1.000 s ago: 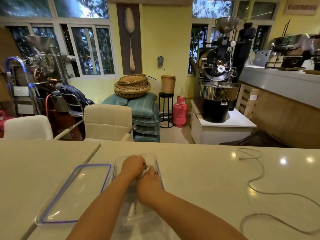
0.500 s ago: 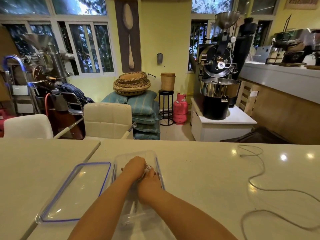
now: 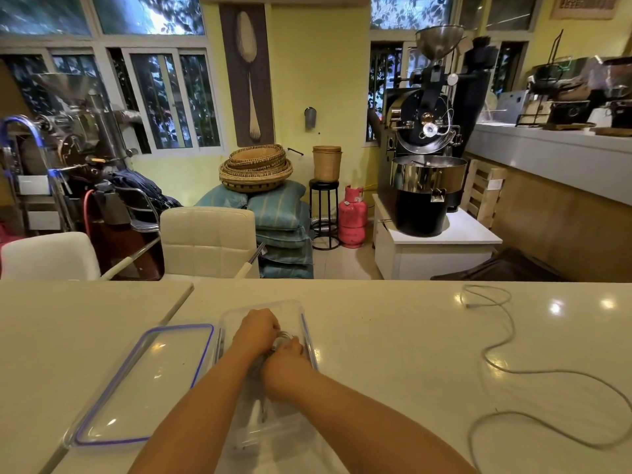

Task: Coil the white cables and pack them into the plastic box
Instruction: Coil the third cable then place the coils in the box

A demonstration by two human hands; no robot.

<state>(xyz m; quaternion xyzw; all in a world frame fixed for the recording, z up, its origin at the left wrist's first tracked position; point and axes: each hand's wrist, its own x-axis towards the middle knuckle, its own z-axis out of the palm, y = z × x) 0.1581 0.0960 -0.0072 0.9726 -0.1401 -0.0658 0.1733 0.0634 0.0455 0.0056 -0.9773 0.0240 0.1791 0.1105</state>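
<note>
Both hands, left hand [image 3: 257, 331] and right hand [image 3: 285, 366], press a coiled cable into the clear plastic box [image 3: 305, 323]. The loose white cable [image 3: 506, 340] on the right looks limp and springy; best gripped near its plug.

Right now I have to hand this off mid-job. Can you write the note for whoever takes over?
Left hand and right hand: both inside the clear plastic box, closed together on a coiled cable.
Lid: off, flat on the counter, left of the box.
Done: one cable coiled and going into the box.
Left: the loose white cable lies uncoiled on the counter to the right; coil it, pack it, perhaps fit the lid.
</note>
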